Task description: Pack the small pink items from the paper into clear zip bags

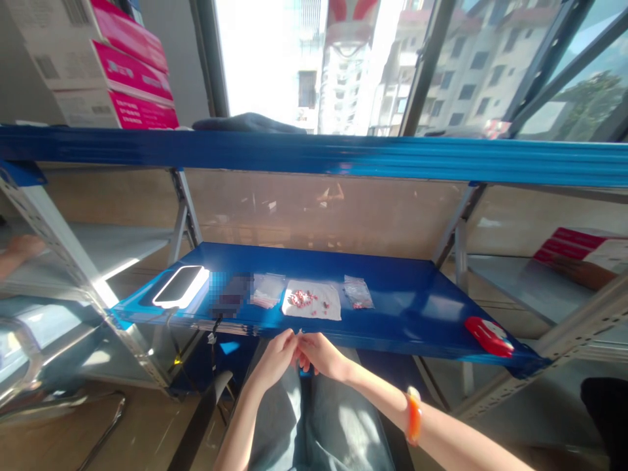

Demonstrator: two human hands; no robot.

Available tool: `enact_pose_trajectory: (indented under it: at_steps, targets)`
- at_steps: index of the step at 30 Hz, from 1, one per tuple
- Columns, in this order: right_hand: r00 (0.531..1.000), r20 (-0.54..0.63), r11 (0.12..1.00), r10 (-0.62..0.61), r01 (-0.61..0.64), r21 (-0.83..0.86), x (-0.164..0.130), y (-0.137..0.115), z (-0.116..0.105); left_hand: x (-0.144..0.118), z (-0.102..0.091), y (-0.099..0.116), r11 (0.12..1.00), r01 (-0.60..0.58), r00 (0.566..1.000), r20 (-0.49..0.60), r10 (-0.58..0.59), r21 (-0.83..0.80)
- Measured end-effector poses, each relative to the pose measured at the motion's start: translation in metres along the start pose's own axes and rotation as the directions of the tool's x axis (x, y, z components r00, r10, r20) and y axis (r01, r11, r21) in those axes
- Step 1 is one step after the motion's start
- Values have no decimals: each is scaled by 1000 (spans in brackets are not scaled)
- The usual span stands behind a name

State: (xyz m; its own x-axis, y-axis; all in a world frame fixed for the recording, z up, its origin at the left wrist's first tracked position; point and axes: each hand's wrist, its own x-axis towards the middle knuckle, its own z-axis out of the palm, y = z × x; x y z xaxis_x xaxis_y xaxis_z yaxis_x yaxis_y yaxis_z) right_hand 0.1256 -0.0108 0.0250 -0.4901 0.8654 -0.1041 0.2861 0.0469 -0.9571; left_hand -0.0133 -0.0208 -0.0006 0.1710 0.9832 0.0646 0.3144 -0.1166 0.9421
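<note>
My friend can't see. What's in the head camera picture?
Two bare hands, left hand and right hand, meet fingertip to fingertip over the person's lap, pinching something too small to make out. In front, a blue shelf holds a white sheet with red beads, small clear bags and a phone.

On the blue metal shelf (417, 301): one white-edged phone (179, 286), two clear plastic bags (267, 290) (358, 292), one white sheet (313, 301) of small red beads, one red-and-white oval tag (488, 334).
</note>
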Motion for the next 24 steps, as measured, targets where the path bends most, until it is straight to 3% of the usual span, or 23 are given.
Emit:
enact_pose_trajectory:
  at_steps: [2,8,12,16,20,24]
  targets:
    - [1000,29,999,-3,4,-52,-2,4,-2,0,1,-3,1000,-5,1000,21,5,25]
    - [983,91,977,-161,172,-129,-1,35,-6,-1,9,-11,999,45,996,80,-46,14]
    - [998,33,989,-45,49,-141,1,50,0,1,14,-18,997,80,993,90,-80,2]
    - [999,1,999,41,-41,11,-5,43,5,3,18,-21,992,114,986,129,-106,-56]
    - [998,-23,994,52,-49,95,-13,30,4,3,21,-16,977,188,979,97,-178,-100]
    - [998,-18,987,53,-50,155,-17,33,3,-1,23,-13,960,252,964,124,-237,-120]
